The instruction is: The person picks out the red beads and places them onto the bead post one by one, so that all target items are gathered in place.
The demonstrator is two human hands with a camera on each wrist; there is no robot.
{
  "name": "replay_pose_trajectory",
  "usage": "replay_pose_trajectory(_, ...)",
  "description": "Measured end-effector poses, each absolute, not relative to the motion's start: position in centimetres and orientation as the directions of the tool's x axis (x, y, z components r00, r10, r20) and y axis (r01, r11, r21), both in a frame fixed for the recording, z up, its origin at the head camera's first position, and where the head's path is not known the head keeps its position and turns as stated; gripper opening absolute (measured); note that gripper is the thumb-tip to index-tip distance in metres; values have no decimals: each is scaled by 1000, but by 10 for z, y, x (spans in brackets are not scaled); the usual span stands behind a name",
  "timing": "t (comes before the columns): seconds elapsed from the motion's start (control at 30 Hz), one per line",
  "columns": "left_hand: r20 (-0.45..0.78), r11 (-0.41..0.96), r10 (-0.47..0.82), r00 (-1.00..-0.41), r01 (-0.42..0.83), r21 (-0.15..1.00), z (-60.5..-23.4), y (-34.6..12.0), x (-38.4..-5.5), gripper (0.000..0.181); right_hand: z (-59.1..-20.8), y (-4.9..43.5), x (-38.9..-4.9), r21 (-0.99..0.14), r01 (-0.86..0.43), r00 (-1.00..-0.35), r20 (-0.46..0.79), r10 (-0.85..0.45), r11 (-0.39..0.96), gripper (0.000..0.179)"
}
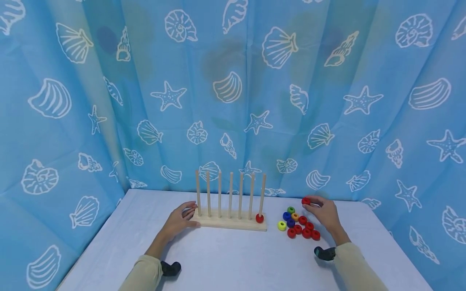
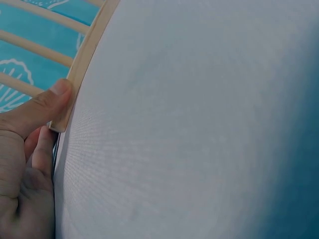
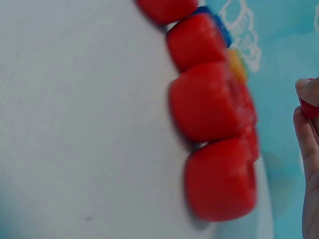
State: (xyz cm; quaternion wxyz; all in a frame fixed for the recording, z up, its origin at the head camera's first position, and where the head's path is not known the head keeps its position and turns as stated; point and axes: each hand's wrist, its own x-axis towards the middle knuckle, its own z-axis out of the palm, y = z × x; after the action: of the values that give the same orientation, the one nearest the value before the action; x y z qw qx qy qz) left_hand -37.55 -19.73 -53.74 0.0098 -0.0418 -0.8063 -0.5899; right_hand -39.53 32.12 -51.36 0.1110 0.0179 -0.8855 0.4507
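A wooden peg stand (image 1: 233, 222) with several upright pegs stands at the back of the table. My left hand (image 1: 178, 221) grips its left end; in the left wrist view the thumb (image 2: 61, 87) presses on the base, fingers behind the end. One red bead (image 1: 259, 218) sits at the foot of the rightmost peg. To the right, my right hand (image 1: 325, 212) pinches another red bead (image 1: 306, 201) between thumb and fingertips, raised above the loose beads. In the right wrist view this held bead (image 3: 310, 107) is partly hidden by the fingers.
Loose beads lie grouped right of the stand: several red beads (image 1: 306, 233), a green bead (image 1: 291, 209), an orange bead (image 1: 295, 217), a yellow bead (image 1: 282, 225) and two blue beads (image 1: 287, 216). A blue seashell curtain (image 1: 225, 113) hangs behind the white table (image 1: 233, 262).
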Motion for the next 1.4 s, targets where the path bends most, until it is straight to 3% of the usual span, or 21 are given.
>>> replay_pose_trajectory(0.33, 65, 296, 53, -996, 78, 952, -539, -196, -377, 84, -486, 313, -397, -810, -206, -962, 271, 37, 550, 62)
replay_pose_trajectory(0.97, 63, 303, 54, -997, 76, 950, -538, -197, -375, 84, -416, 275, -381, -773, -478, -865, 496, -72, 418, 40)
replay_pose_trajectory(1.17, 67, 307, 50, -996, 79, 948, -537, -197, -374, 81, -381, 248, -361, -736, -573, -813, 567, -136, 361, 35)
replay_pose_trajectory(1.4, 64, 313, 46, -997, 75, 947, -537, -196, -374, 81, -370, 228, -363, -742, -594, -801, 581, -145, 309, 34)
